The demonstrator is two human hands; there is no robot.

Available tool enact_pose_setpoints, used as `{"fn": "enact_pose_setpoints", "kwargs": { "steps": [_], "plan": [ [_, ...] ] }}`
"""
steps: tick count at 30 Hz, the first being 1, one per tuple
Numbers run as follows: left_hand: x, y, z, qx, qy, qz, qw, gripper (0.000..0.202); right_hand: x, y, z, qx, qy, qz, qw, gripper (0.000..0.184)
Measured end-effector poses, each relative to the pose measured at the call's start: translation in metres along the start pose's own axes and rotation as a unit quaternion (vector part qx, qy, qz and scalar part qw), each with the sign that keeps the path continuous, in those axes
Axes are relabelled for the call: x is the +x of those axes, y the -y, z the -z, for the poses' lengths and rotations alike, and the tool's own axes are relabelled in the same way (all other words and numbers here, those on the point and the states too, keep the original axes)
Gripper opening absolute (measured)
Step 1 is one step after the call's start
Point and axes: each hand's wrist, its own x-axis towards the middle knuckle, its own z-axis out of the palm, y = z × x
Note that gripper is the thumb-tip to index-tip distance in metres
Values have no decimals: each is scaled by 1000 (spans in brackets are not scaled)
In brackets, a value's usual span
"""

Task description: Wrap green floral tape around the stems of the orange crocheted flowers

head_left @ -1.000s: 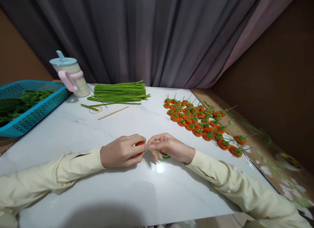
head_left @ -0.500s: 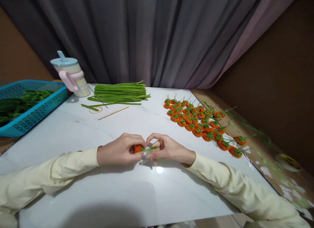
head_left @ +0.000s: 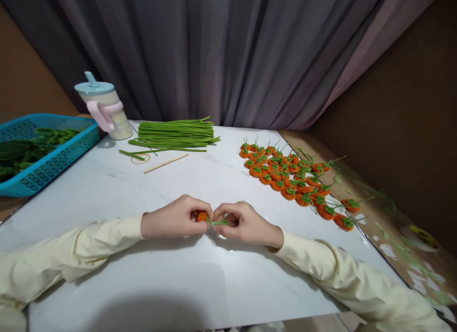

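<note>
My left hand (head_left: 174,218) is closed around a small orange fuzzy pumpkin piece (head_left: 202,216), which peeks out between its fingers. My right hand (head_left: 243,222) pinches the green stem (head_left: 218,222) that sticks out of that piece. Both hands rest on the white table (head_left: 185,284), fingertips touching at its middle. To the right lies a heap of several finished orange pumpkins with green tops (head_left: 289,179). A bundle of green pipe cleaners (head_left: 174,133) lies at the far side.
A blue basket (head_left: 53,163) with green material sits at the left edge. A lidded cup with a pink handle (head_left: 103,108) stands behind it. A wooden stick (head_left: 166,163) and a rubber band (head_left: 140,158) lie near the bundle. A grey curtain hangs behind.
My right hand's fingers have curled down and closed tighter on the green stem. The orange piece has turned slightly in my left hand. The view has shifted a little.
</note>
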Motion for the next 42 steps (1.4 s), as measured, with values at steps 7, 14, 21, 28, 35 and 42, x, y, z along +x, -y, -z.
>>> {"fn": "enact_pose_setpoints", "kwargs": {
  "steps": [7,14,21,28,35,42],
  "plan": [
    [-7,6,-3,316,-125,-235,911,23,5,10,6,227,24,-62,972,26],
    [-1,18,3,431,-197,-308,825,20,8,8,10,316,25,-53,947,31],
    [-1,4,1,149,-141,-139,969,13,5,2,-2,101,-79,10,992,32],
    [1,2,4,62,-102,-45,992,12,4,4,-4,63,-104,22,992,18],
    [1,-1,4,53,-101,-23,993,15,4,3,-4,80,-101,-11,992,21],
    [1,-2,5,42,-101,-9,994,15,4,1,-4,105,-99,-14,990,23]
  ]
}}
